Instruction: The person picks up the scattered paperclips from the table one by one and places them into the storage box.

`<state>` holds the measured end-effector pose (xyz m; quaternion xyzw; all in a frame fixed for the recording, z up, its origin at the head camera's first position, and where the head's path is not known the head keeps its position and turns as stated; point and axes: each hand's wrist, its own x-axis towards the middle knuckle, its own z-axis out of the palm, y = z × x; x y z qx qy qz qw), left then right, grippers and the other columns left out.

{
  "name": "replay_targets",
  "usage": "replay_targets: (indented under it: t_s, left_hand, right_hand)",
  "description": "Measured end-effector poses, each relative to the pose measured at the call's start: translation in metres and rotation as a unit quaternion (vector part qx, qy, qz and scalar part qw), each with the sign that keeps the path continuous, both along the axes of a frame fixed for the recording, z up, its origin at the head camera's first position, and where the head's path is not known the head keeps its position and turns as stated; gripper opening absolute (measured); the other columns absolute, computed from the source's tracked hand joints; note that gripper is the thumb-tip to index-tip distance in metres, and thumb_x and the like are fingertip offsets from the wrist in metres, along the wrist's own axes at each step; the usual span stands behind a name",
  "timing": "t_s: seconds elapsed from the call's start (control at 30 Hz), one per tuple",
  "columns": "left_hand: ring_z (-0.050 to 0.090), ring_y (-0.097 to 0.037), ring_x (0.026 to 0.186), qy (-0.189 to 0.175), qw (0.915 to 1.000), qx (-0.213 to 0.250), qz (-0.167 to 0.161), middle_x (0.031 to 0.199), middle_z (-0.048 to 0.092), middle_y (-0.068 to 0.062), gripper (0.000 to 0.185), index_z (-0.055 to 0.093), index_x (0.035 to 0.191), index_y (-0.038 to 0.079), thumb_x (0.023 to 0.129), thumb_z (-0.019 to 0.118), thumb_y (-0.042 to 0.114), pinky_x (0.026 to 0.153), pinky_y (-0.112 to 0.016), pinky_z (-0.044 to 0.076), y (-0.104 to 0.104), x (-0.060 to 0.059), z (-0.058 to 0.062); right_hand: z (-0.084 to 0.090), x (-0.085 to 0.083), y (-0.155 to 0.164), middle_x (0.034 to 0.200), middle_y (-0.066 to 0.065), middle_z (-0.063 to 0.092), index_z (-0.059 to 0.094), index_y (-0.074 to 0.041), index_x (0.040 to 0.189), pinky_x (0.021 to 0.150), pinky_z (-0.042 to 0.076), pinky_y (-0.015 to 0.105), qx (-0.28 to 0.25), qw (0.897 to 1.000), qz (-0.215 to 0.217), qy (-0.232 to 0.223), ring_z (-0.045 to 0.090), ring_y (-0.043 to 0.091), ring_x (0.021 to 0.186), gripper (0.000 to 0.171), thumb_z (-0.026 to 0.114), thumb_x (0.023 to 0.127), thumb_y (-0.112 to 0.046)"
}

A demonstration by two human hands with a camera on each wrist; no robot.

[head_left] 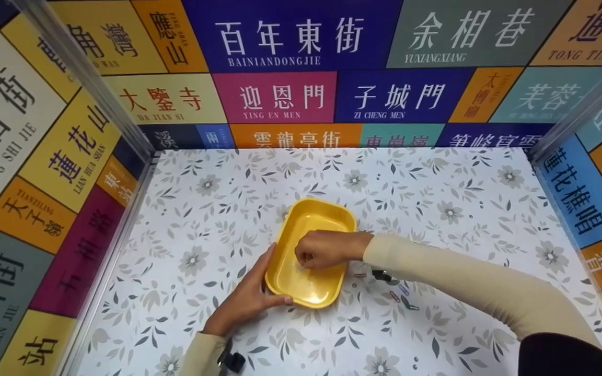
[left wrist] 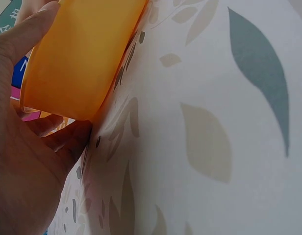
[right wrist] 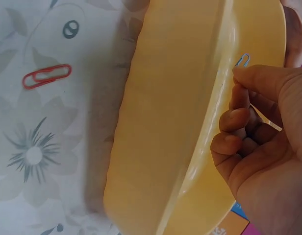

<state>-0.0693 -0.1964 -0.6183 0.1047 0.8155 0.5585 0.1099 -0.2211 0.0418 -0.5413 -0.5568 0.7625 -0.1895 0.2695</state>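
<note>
A yellow plastic tray (head_left: 280, 250) lies on the patterned tabletop. My left hand (head_left: 249, 292) holds its near left corner, thumb at the near end and fingers along the left side; in the left wrist view the hand (left wrist: 38, 152) spans the orange-lit tray wall (left wrist: 87, 58). Over the tray's inside is my right hand (head_left: 327, 249), fingers curled. Seen from the right wrist, that hand (right wrist: 268, 112) pinches a small blue paper clip (right wrist: 245, 59) between thumb and forefinger.
Right of the tray lie a red paper clip (head_left: 360, 275), another red clip (head_left: 394, 296), a blue clip (head_left: 403, 290) and a dark green clip (head_left: 411, 306), partly near the right forearm. Panels with printed signs (head_left: 275, 96) wall the table at the back and sides.
</note>
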Motion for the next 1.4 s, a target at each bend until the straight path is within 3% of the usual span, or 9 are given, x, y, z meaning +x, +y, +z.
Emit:
replay_targets:
  t_s: [0.2,0.53,0.87,1.17,1.4]
  left_hand:
    - [0.020,-0.021,0.167,-0.002,1.0000,0.001,-0.002,0.183,0.018,0.007,0.129,0.011,0.179,0.034,0.083,0.097,0.045,0.135,-0.053,0.013,-0.001,-0.002,-0.001]
    - [0.020,-0.020,0.166,-0.005,1.0000,0.006,0.000,0.183,0.017,0.005,0.132,0.010,0.180,0.025,0.083,0.098,0.042,0.134,-0.052,0.015,0.000,-0.001,-0.001]
    - [0.019,-0.023,0.167,-0.007,1.0000,-0.006,-0.002,0.184,0.016,0.003,0.133,0.009,0.180,0.029,0.082,0.097,0.050,0.135,-0.053,0.014,-0.001,-0.001,0.000]
    - [0.020,-0.024,0.167,-0.003,1.0000,-0.003,0.002,0.184,0.017,0.001,0.134,0.009,0.180,0.023,0.082,0.098,0.047,0.135,-0.052,0.014,-0.001,-0.001,-0.001]
    - [0.021,-0.024,0.167,-0.010,0.9999,-0.011,0.008,0.184,0.017,0.002,0.135,0.011,0.180,0.024,0.080,0.098,0.051,0.135,-0.053,0.015,0.000,-0.001,0.001]
  right_hand:
    - [-0.002,0.000,-0.010,0.081,-0.006,0.067,0.079,-0.007,0.096,0.068,0.047,0.022,0.005,1.000,0.013,-0.006,0.058,0.010,0.072,0.009,0.073,0.102,-0.006]
    - [-0.002,-0.002,-0.014,0.088,0.006,0.077,0.080,-0.003,0.096,0.068,0.049,0.022,-0.022,1.000,0.021,0.002,0.062,0.012,0.074,0.005,0.076,0.097,0.000]
    - [-0.006,-0.009,0.010,0.094,-0.001,0.075,0.081,-0.006,0.104,0.081,0.057,0.029,-0.031,0.998,-0.045,0.016,0.065,0.015,0.085,0.010,0.072,0.101,-0.006]
    - [0.009,-0.013,0.036,0.096,-0.001,0.074,0.081,-0.005,0.106,0.082,0.056,0.032,-0.061,0.994,-0.086,0.026,0.063,0.014,0.086,0.012,0.070,0.105,-0.010]
    - [0.014,-0.010,0.058,0.096,-0.002,0.072,0.081,-0.012,0.103,0.081,0.056,0.035,-0.091,0.987,-0.131,0.010,0.062,0.013,0.086,0.010,0.071,0.105,-0.011]
